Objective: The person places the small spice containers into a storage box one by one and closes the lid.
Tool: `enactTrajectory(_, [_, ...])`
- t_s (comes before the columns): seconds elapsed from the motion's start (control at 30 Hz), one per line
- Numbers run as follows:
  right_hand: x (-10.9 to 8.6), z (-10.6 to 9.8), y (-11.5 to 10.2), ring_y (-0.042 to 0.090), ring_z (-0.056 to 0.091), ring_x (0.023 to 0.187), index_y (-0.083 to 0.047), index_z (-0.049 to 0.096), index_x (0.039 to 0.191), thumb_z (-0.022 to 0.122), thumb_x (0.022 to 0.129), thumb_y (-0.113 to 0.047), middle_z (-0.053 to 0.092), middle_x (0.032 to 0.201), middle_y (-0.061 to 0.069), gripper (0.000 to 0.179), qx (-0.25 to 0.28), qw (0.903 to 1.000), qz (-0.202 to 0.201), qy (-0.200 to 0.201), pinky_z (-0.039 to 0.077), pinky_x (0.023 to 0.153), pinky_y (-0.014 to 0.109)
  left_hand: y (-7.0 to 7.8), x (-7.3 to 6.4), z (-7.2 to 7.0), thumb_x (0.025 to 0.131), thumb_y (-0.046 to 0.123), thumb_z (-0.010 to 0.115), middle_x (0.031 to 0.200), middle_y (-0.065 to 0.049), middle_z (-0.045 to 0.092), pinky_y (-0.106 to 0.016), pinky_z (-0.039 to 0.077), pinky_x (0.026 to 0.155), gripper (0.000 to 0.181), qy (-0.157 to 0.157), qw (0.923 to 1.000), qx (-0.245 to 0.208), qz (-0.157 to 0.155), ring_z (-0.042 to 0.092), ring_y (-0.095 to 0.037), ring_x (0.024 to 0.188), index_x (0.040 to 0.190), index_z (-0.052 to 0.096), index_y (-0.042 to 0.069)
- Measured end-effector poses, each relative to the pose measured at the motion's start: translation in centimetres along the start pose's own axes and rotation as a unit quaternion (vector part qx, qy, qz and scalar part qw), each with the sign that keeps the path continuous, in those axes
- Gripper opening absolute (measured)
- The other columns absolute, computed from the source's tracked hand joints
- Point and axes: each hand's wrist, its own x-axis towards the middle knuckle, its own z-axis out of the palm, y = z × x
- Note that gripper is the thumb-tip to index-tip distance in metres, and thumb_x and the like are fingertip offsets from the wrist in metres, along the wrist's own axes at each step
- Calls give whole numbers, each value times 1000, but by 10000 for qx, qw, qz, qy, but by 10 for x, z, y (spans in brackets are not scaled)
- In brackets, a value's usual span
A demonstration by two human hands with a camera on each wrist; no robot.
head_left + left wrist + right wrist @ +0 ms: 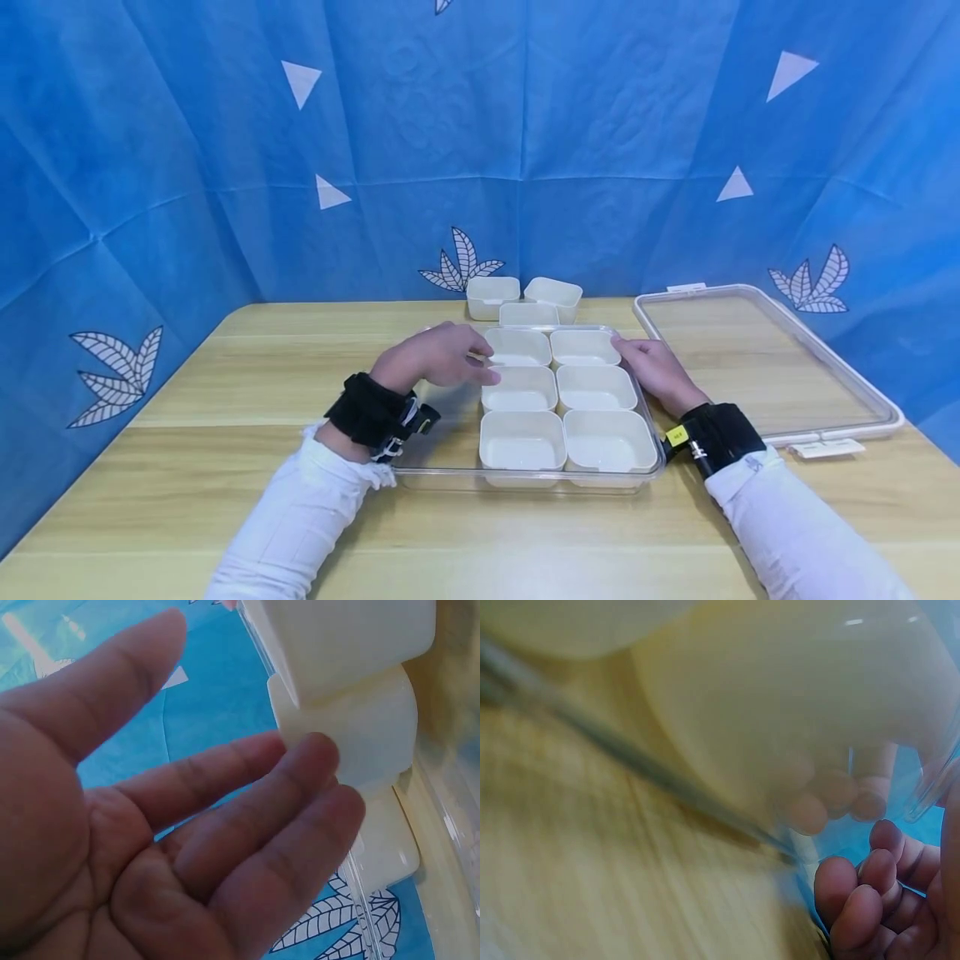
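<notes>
A clear plastic box [450,446] sits on the table, its right part filled with several cream-white square tubs [522,450] in two columns. My left hand [447,357] is over the box's left side, fingers beside the tubs of the left column. In the left wrist view that hand [187,847] has its thumb apart and fingers loosely bent, holding nothing; whether the fingertips touch a tub [352,735] I cannot tell. My right hand [662,375] holds the box's right wall, thumb over the rim. Its bent fingers [855,915] show outside the clear wall in the right wrist view.
Behind the box stand three more cream-white tubs [493,292], close together. To the right lies a clear lid with a white rim [821,354] and white clips [827,449]. A blue patterned cloth [570,125] hangs around the wooden table [247,467].
</notes>
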Motion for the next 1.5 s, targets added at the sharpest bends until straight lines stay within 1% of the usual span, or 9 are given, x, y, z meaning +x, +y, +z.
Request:
enactTrajectory(0.3, [-4,-4,2,16,59,82,6,66,108,44,99,-53,65,93,7,63,-93,9999,-16,39,49,73,25,3,-2,4,95,44,60,143,-5,48,-42,37,106,61,-588,9978,276,133,50,-24,124,146,45,15])
enactTrajectory(0.57, [-7,-6,5,16,58,83,9,63,116,43,101,-49,64,96,10,63,-76,10000,-20,4,49,73,24,6,-5,3,94,44,60,147,-6,45,-44,35,108,65,-659,9969,279,339,46,-25,130,150,39,18])
enactTrajectory(0.77, [-6,-5,5,15,59,81,10,63,116,43,102,-48,65,95,9,63,28,10000,-71,-10,51,72,24,-3,-14,-9,94,41,62,148,-6,44,-46,39,105,63,-316,9987,37,409,53,-27,123,148,42,16])
enactTrajectory(0.9, [-5,-4,5,15,60,78,9,64,111,44,102,-46,64,91,7,60,123,9999,-106,45,52,70,25,-21,-21,-24,94,38,64,144,-13,47,-48,43,101,60,276,9977,-547,292,53,-31,122,145,45,10])
enactTrajectory(0.97, [-4,-4,5,15,59,77,9,65,109,45,101,-47,64,90,7,59,81,9999,-121,77,51,69,25,-34,-25,-30,95,36,63,141,-16,49,-48,45,99,57,630,9922,-1069,132,54,-33,120,142,47,8])
enactTrajectory(1.07, [-3,-3,4,17,58,77,7,65,104,44,101,-47,63,88,7,58,55,9998,-126,124,50,69,25,-57,-31,-35,96,29,63,137,-20,51,-48,49,95,52,956,9640,-2480,12,53,-37,119,140,47,5])
enactTrajectory(1.2, [-1,1,4,16,57,73,6,65,98,46,102,-44,61,83,4,55,159,9997,-151,119,50,66,25,-88,-38,-29,99,20,58,140,-22,45,-42,52,91,51,926,8911,-4439,186,51,-41,123,143,38,3])
enactTrajectory(1.37, [-1,5,3,13,56,68,3,65,89,47,102,-42,58,75,1,50,372,9992,-160,52,49,62,24,-113,-41,-15,103,15,49,146,-28,34,-37,46,99,55,1134,8224,-5560,409,40,-42,131,148,23,-2])
enactTrajectory(1.5, [0,4,3,12,53,62,-3,60,78,49,101,-41,54,69,-1,46,464,9988,-146,49,47,58,24,-122,-37,-1,103,10,45,154,-27,18,-38,31,111,62,1251,7662,-6269,656,24,-39,141,152,9,-1])
